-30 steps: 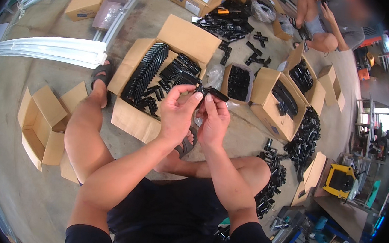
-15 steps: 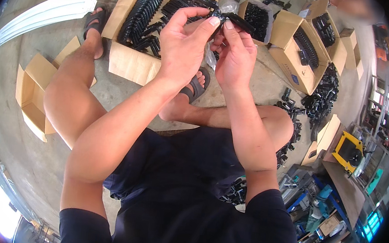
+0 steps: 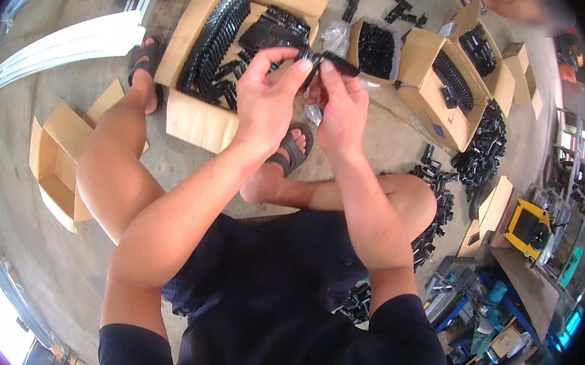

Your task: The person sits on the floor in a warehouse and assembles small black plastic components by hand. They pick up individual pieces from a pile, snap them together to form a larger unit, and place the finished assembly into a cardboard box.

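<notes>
My left hand (image 3: pixel 270 90) and my right hand (image 3: pixel 341 103) are raised close together, both closed on one black bracket-like part (image 3: pixel 340 63). Both thumbs press near its middle, and one dark arm of it sticks out to the right past my right fingers. Its exact kind is partly hidden by my fingers. Just beyond my left hand stands an open cardboard box (image 3: pixel 170 67), with a neat row of black parts (image 3: pixel 216 37) along its left side and looser ones beside it.
A small carton (image 3: pixel 376 51) of tiny black pieces stands ahead, by a clear plastic bag (image 3: pixel 336 39). Other open boxes (image 3: pixel 435 101) hold black parts at right. Loose black parts (image 3: pixel 485 144) are heaped on the floor. An open carton (image 3: pixel 56 176) lies at left, near white panels (image 3: pixel 67 51).
My two hands, still gripping the black part, appear slightly lower and further left in the picture. The view has shifted a little, showing more of the boxes ahead.
</notes>
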Motion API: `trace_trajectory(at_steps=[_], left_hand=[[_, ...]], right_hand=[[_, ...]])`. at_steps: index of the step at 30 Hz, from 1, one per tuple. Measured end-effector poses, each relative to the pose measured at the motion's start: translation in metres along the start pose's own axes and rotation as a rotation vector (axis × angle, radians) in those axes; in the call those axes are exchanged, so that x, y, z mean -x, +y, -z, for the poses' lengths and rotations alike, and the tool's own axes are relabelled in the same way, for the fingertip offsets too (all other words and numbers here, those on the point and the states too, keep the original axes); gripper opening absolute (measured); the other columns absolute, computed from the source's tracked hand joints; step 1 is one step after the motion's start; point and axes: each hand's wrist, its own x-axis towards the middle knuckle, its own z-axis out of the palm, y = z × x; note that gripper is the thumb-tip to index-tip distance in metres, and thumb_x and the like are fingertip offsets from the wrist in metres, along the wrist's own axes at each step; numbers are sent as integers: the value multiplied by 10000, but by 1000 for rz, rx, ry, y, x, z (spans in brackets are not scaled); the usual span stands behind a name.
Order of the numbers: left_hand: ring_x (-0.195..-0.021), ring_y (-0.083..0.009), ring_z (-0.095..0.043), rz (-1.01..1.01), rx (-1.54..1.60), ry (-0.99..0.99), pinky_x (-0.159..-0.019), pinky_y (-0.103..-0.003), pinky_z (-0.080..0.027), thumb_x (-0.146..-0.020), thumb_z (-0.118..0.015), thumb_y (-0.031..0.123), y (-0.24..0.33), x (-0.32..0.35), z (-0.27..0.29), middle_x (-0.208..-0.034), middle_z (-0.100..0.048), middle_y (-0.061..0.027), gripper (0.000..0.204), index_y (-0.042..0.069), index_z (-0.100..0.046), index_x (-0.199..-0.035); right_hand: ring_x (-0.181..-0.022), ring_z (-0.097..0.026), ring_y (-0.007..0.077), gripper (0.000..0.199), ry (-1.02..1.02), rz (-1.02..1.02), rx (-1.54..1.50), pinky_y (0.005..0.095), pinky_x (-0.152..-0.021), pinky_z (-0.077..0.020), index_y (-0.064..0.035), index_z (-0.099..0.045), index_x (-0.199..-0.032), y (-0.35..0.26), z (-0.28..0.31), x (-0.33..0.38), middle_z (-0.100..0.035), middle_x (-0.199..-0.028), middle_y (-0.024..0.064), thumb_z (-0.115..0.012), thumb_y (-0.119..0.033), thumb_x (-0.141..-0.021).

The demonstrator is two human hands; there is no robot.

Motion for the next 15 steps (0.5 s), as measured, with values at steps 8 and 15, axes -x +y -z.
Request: trace_trajectory(at_steps=[8, 15], left_hand=[[-920, -211, -741, 72, 198, 11, -823, -332, -583, -982, -688, 117, 16, -10, 5, -1048, -746, -138, 246, 27, -583, -1185], [-1013, -255, -722, 145, 255, -37, -924, -406, -576, -1012, -649, 189, 22, -8, 10, -1114, -719, -140, 237, 73, -575, -1204]], right_hand=[[-710, -565, 74, 132, -8, 25, 10, 252, -654, -482, -26, -661, -1029, -21, 11, -2, -637, -850, -2, -677, -147, -979], [-768, -567, 57, 157, -52, 127, 76, 224, -679, -477, -2, -661, -1080, -36, 14, -3, -640, -959, 10, -705, -96, -963]])
